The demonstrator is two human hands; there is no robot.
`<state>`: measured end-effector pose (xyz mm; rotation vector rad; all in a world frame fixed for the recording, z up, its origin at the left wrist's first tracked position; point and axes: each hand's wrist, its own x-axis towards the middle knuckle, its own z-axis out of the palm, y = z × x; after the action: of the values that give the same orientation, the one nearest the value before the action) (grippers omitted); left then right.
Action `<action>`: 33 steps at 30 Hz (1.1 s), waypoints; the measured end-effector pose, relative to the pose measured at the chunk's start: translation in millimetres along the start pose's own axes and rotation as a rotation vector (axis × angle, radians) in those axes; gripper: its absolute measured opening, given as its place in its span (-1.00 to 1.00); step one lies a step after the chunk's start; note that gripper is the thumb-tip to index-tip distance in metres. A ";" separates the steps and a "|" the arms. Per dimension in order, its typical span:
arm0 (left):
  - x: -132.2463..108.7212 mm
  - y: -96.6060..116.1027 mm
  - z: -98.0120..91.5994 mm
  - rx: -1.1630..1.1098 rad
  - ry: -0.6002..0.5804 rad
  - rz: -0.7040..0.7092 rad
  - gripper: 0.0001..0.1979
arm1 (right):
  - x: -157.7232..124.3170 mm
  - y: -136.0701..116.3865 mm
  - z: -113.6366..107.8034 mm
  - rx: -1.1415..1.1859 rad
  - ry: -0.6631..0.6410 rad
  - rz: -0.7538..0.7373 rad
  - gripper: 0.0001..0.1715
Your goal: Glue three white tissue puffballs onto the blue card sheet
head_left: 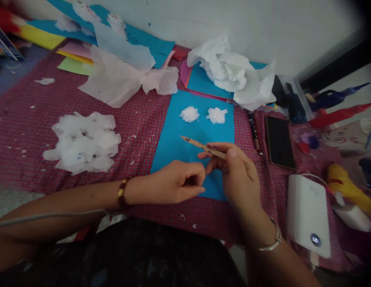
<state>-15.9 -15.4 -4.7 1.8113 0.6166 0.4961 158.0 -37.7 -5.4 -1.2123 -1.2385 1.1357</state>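
My right hand [242, 175] grips a slim tan pencil [200, 145] with dark marks, between thumb and fingers. Its pointed tip slants up and left over a blue paper sheet [170, 141]. My left hand [170, 181] is curled over the sheet's lower part, close to my right fingertips. Nothing shows in the left fingers, though their inner side is partly hidden. Two small white clumps of crumpled tissue, a left clump [189, 114] and a right clump [216, 115], sit side by side near the sheet's top.
Ruffled white tissue [83, 141] lies left on the checked cloth [140, 131]. Crumpled tissue [224, 65] and coloured papers are at the back. On the right are a dark pen [254, 133], a phone [280, 141], a white power bank [308, 215] and a yellow glue gun [349, 187].
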 end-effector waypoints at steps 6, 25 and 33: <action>-50.0 35.5 -52.6 0.125 0.047 -0.200 -0.65 | 2.8 -1.4 -1.2 0.202 -0.010 0.063 -0.70; -150.2 -17.6 -74.6 0.659 0.711 -0.682 -0.79 | 5.6 5.5 -2.0 0.234 -0.034 0.085 -0.71; -150.1 -3.2 -71.6 0.528 0.905 -0.612 -0.86 | 5.2 2.1 -0.3 0.274 -0.056 0.090 -0.70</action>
<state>-176.5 -56.6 9.2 1.6700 2.0003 0.7638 158.5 -32.4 -7.2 -1.0435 -1.0381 1.3654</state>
